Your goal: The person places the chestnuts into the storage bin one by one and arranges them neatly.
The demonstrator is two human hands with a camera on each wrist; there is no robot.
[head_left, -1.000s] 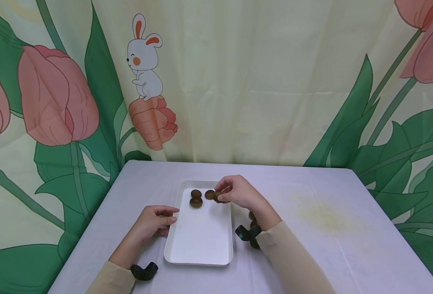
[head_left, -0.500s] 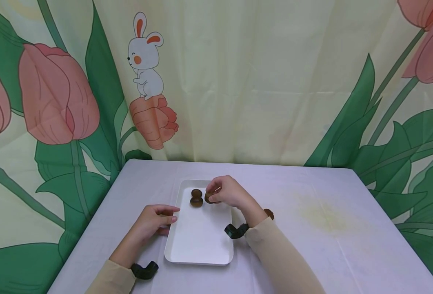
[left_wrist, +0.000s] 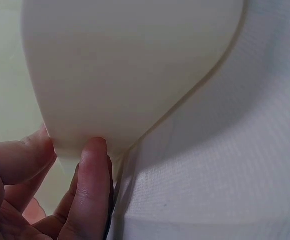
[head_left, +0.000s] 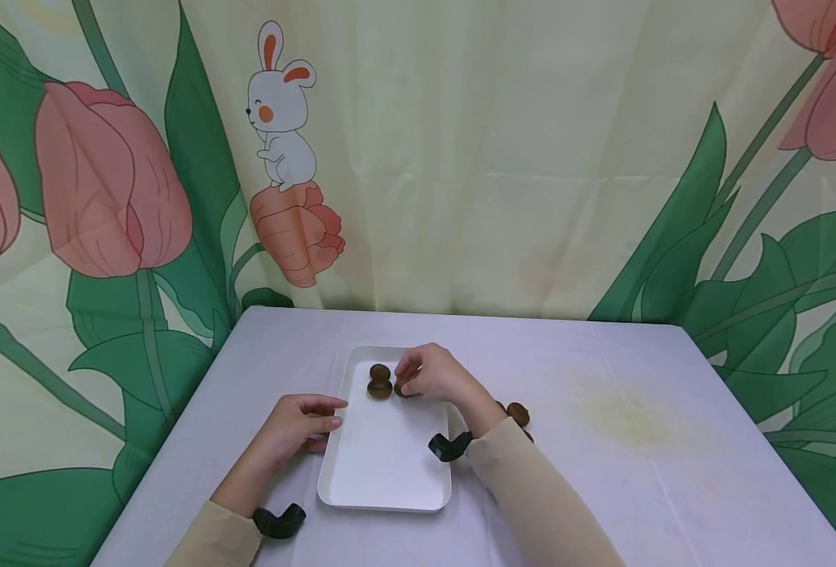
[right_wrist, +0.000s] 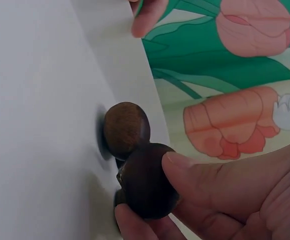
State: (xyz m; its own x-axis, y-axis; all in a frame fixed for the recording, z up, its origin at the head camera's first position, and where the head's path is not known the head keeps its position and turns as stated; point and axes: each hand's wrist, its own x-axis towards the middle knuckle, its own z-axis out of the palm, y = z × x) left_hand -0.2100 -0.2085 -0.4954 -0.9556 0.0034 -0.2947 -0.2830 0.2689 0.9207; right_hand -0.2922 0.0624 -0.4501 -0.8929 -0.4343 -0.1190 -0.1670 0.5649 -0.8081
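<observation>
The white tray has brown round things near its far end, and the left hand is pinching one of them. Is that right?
Not quite: the right hand pinches one of the brown round things, while the left hand touches the edge of the white tray. The head view shows this. The rest is right: they are near its far end.

Two hands, the left hand [head_left: 302, 423] and the right hand [head_left: 437, 374], two sleeves [head_left: 548, 496] and two black wrist devices [head_left: 279, 521] are at one table [head_left: 602, 465] with one white tray [head_left: 382, 461]. Two chestnuts [head_left: 379, 389] show plainly on the tray, one more chestnut [right_wrist: 147, 182] is in the right hand, and at least three others [head_left: 518, 414] peek past the right forearm, their full number hidden. The curtain [head_left: 496, 157] bears one rabbit [head_left: 286, 118] and one carrot [head_left: 286, 232].
</observation>
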